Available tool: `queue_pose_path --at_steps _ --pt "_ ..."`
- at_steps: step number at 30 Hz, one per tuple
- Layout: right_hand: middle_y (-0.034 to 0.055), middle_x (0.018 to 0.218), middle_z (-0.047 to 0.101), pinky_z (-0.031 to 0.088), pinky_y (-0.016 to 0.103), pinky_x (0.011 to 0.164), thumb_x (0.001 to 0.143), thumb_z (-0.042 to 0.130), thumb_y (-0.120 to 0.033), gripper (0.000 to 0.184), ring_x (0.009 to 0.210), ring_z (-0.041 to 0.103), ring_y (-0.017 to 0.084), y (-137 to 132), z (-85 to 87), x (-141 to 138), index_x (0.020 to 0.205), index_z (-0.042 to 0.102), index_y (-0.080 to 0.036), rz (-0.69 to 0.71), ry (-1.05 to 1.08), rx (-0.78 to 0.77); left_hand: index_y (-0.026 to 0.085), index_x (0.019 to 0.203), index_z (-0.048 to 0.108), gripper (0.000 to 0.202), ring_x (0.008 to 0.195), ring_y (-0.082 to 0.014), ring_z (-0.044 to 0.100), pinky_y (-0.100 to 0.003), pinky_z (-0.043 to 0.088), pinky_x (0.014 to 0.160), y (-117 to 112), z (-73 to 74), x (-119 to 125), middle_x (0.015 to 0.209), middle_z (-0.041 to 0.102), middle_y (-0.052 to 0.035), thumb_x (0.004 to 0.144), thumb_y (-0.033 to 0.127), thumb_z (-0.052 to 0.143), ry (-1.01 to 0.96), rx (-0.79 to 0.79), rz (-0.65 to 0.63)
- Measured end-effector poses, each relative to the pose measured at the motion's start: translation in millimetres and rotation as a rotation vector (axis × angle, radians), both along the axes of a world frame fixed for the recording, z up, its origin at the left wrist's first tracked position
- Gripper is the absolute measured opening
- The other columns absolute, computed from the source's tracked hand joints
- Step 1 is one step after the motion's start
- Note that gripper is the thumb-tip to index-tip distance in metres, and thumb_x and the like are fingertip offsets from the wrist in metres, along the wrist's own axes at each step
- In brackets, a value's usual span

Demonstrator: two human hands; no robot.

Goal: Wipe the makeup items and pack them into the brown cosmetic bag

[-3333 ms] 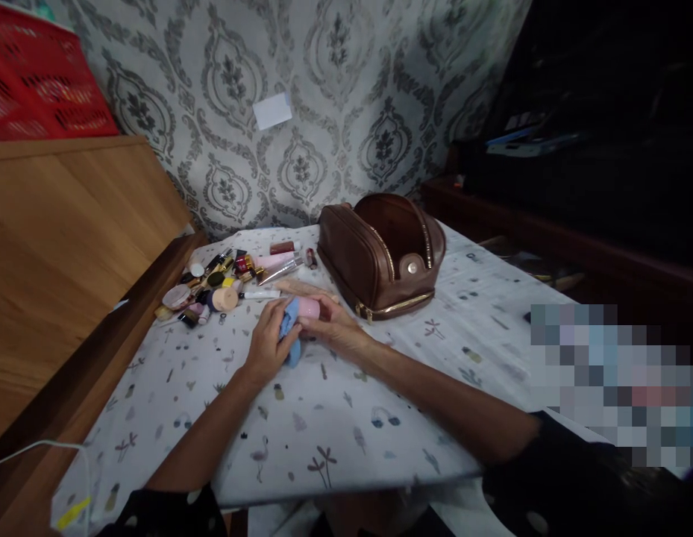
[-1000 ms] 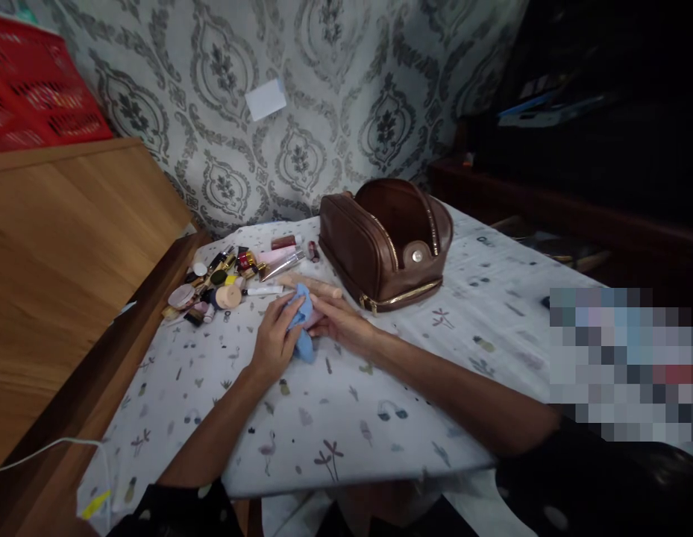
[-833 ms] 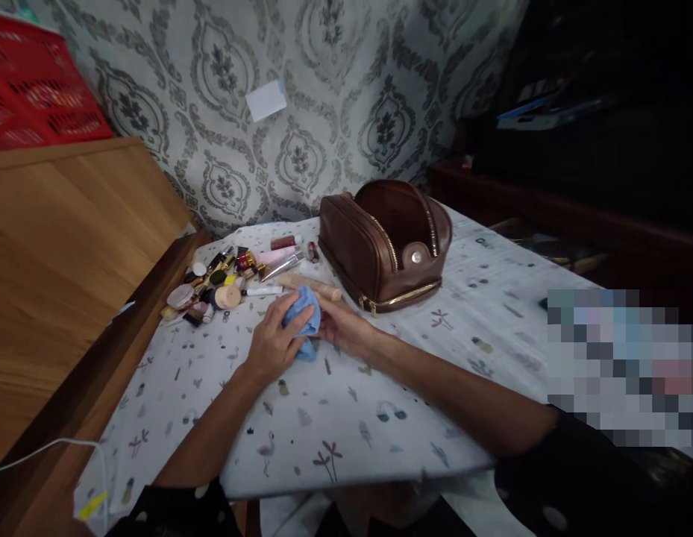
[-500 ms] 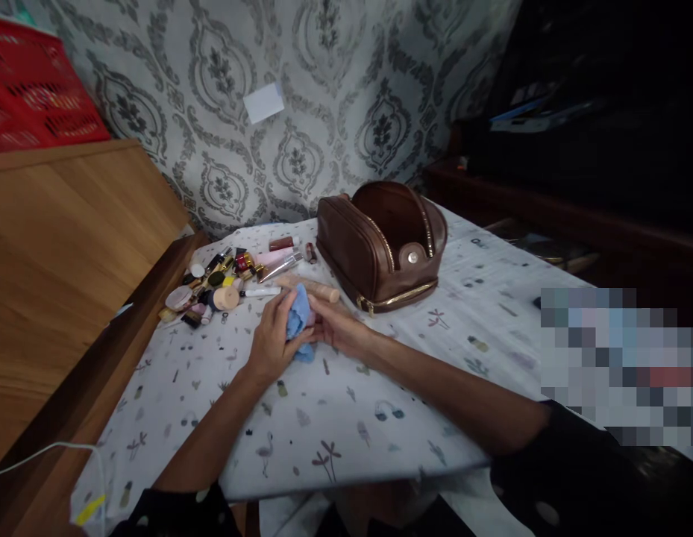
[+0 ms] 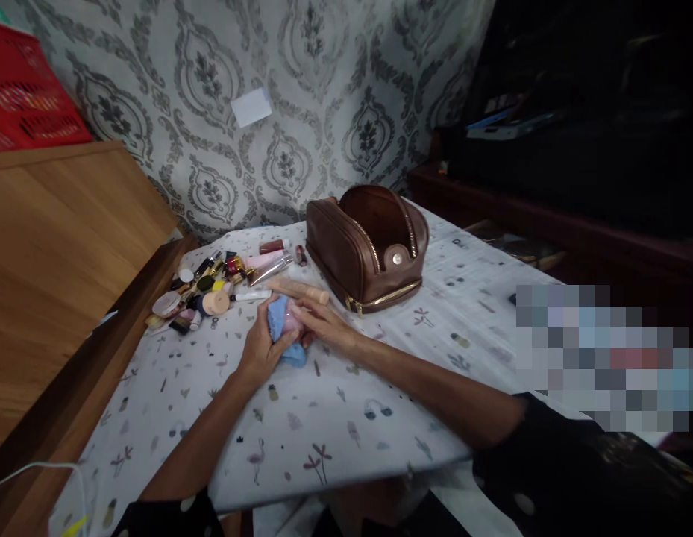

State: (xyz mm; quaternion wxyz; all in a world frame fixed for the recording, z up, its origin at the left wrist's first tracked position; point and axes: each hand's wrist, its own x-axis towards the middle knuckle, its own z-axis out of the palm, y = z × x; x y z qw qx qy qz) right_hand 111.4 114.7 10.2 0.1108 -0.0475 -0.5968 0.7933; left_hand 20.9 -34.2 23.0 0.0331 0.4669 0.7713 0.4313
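Note:
My left hand [image 5: 259,349] is closed around a blue cloth [image 5: 279,322] and presses it against a small pink container [image 5: 291,320]. My right hand [image 5: 322,324] grips that pink container from the right side, fingers curled over it. Both hands rest on the patterned white tablecloth [image 5: 335,418] near the middle of the table. Most of the pink container is hidden by the cloth and my fingers. A beige tube [image 5: 299,289] lies just behind my hands.
An open brown leather pouch [image 5: 368,250] stands behind my right hand. Several cosmetics [image 5: 212,283] lie scattered at the back left. A wooden board [image 5: 60,246] borders the table's left side, with a red crate [image 5: 27,97] above. Dark furniture [image 5: 575,149] lies to the right.
The cloth in my left hand has been rubbing back and forth over the pink container while my right hand kept hold of it. The view has shifted slightly.

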Motion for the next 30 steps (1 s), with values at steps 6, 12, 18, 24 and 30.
queue_pose_path --at_steps 6,12,18,24,30 --pt "-0.0037 0.071 0.063 0.046 0.023 0.05 0.075 0.072 -0.063 0.053 0.055 0.058 0.011 1.5 6.6 4.7 0.104 0.055 -0.022 0.04 0.063 0.097 0.016 0.133 0.044 0.059 0.108 -0.0259 0.063 -0.041 0.049 0.097 0.5 -3.0 1.3 0.115 0.066 -0.0113 0.09 0.056 0.052 -0.077 0.037 0.051" --pt "-0.0029 0.078 0.062 0.047 0.023 0.05 0.075 0.072 -0.061 0.053 0.059 0.059 0.011 1.6 4.5 3.5 0.105 0.052 -0.022 0.046 0.093 0.126 0.014 0.135 0.047 0.066 0.114 -0.0284 0.062 -0.043 0.05 0.1 1.3 -12.0 -4.5 0.12 0.067 -0.014 0.09 0.061 0.051 -0.144 0.071 0.06" --pt "-0.0023 0.08 0.061 0.046 0.024 0.049 0.077 0.073 -0.058 0.05 0.059 0.06 0.012 -2.8 1.7 3.2 0.104 0.052 -0.022 -0.005 0.041 0.105 0.014 0.135 0.047 0.07 0.108 -0.0291 0.064 -0.044 0.052 0.096 -1.3 -13.4 -4.4 0.114 0.067 -0.0121 0.086 0.063 0.055 -0.124 0.046 0.098" --pt "-0.004 0.073 0.061 0.046 0.023 0.049 0.085 0.069 -0.054 0.041 0.052 0.055 0.01 -0.1 -0.5 -0.3 0.105 0.054 -0.022 -0.008 -0.022 0.076 0.02 0.147 0.032 0.08 0.128 -0.0329 0.052 -0.054 0.039 0.112 -0.6 -9.1 -2.4 0.143 0.047 -0.0163 0.083 0.059 0.061 -0.021 0.069 0.091" --pt "-0.0057 0.069 0.06 0.047 0.023 0.046 0.09 0.067 -0.047 0.034 0.048 0.056 0.01 2.4 -2.2 -4.4 0.108 0.056 -0.021 -0.088 -0.122 -0.011 0.025 0.151 0.024 0.087 0.136 -0.0328 0.045 -0.053 0.035 0.116 3.0 -11.4 -3.3 0.147 0.042 -0.0144 0.08 0.047 0.07 0.135 0.098 -0.013"
